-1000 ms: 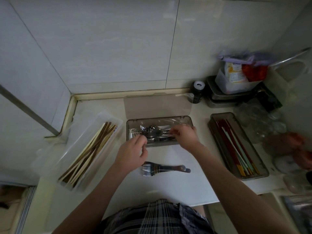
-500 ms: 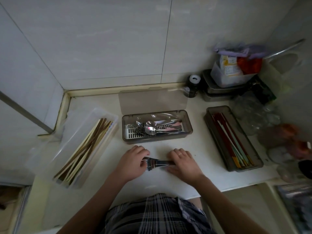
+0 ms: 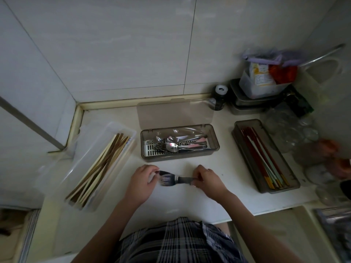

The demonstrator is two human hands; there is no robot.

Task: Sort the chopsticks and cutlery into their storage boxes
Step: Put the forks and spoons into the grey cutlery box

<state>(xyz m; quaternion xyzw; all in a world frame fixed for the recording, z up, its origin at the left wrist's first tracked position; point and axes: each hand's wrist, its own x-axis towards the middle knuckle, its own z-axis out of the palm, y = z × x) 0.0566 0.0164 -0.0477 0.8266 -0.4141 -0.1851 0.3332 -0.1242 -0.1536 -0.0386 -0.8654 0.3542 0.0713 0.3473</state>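
Forks (image 3: pixel 171 180) lie in a small bundle on the white counter (image 3: pixel 190 202) between the two hands, tines toward the left. The right hand (image 3: pixel 206 179) has its fingers curled round the handle end and pinches it. The left hand (image 3: pixel 141 180) is curled loosely at the tine end, thumb and forefinger closed on a dark piece just above the tines; what that piece is cannot be told.

Just beyond the hands stands the grey cutlery box (image 3: pixel 179 157), its lid (image 3: pixel 175 114) tipped back toward the wall, with spoons (image 3: pixel 173 147) and other metal pieces inside. Left of the left hand, a clear box (image 3: pixel 121 130) holds wooden chopsticks (image 3: pixel 100 166) and lies aslant. Right of the right hand, well apart, a grey tray (image 3: pixel 245 149) holds red and pale chopsticks (image 3: pixel 264 156). Bare counter lies all round the hands, and the counter's near edge runs close to the person's plaid-clad waist.

Half a second ago both hands pressed down over the bundle, hiding most of it; now they are drawn apart to its ends and the tines show. A second ago both hands were at the cutlery box.
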